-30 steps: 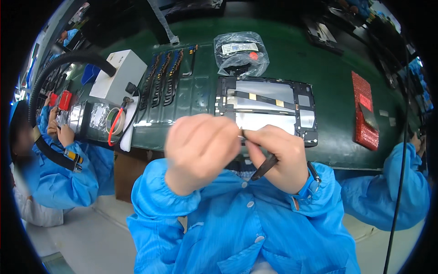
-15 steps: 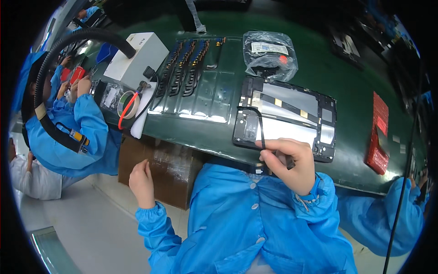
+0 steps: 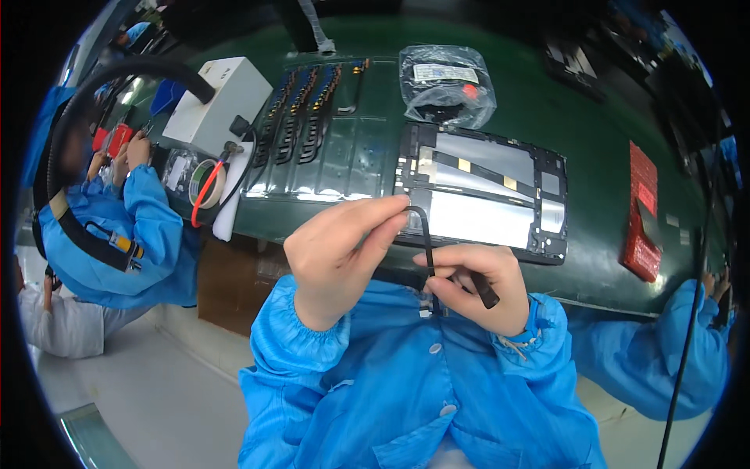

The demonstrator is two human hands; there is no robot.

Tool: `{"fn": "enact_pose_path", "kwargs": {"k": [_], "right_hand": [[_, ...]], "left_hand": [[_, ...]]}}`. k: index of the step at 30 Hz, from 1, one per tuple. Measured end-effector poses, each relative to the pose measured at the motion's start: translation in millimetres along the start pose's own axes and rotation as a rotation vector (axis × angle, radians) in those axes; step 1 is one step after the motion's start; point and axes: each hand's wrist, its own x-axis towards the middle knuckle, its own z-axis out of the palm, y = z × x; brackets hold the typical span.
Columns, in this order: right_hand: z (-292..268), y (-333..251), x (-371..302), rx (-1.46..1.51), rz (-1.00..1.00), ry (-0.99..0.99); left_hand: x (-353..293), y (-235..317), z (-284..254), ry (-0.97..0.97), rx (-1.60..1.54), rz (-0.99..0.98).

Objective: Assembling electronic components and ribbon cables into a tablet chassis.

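Both of my hands are raised over the table's near edge with a thin black flex cable (image 3: 427,238), bent like a hook, between them. My left hand (image 3: 336,254) pinches its upper end between thumb and fingertips. Lower down, my right hand (image 3: 484,285) grips the cable's long part. A dark, flat-ended piece (image 3: 485,292) juts from the right fingers; I cannot tell what it is. Just beyond the hands lies an opened tablet housing (image 3: 484,217), with silver plates inside a black frame. Its near left corner is partly hidden behind the left hand and the cable.
Left of the housing, a clear plastic tray (image 3: 355,160) holds several similar black cables (image 3: 319,109). A bagged part (image 3: 447,82) lies behind the housing. A white box (image 3: 223,102), tape roll (image 3: 205,184) and black hose (image 3: 129,66) stand left; red bubble wrap (image 3: 642,211) lies right. Co-workers sit either side.
My left hand has come up from below the table edge and taken the cable's upper end. The right hand has shifted slightly down and left with the cable, away from the housing.
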Motion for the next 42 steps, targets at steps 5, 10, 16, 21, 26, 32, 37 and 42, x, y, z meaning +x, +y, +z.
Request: {"fn": "enact_pose_path", "kwargs": {"k": [5, 10, 16, 21, 26, 32, 37, 42], "right_hand": [[1, -12, 11, 0.015, -0.053, 0.235], [10, -6, 23, -0.118, -0.305, 0.379], [16, -8, 24, -0.202, -0.284, 0.381], [19, -8, 25, -0.26, -0.367, 0.424], [19, -4, 28, -0.318, -0.419, 0.421], [15, -9, 26, -0.321, -0.376, 0.398], [-13, -23, 10, -0.314, -0.342, 0.417], [-46, -22, -5, -0.469, -0.406, 0.573]], "left_hand": [[2, 17, 8, -0.065, -0.105, -0.048], [-3, 12, 22, 0.029, -0.077, 0.007], [-4, 19, 39, 0.36, -0.486, -0.282], [-6, 11, 32, 0.286, -0.144, -0.154], [-6, 10, 31, 0.278, -0.111, -0.192], [7, -11, 9, 0.213, 0.074, -0.087], [56, -95, -6, 0.08, 0.596, -0.069], [55, -138, -3, -0.178, 0.796, 0.04]]}}
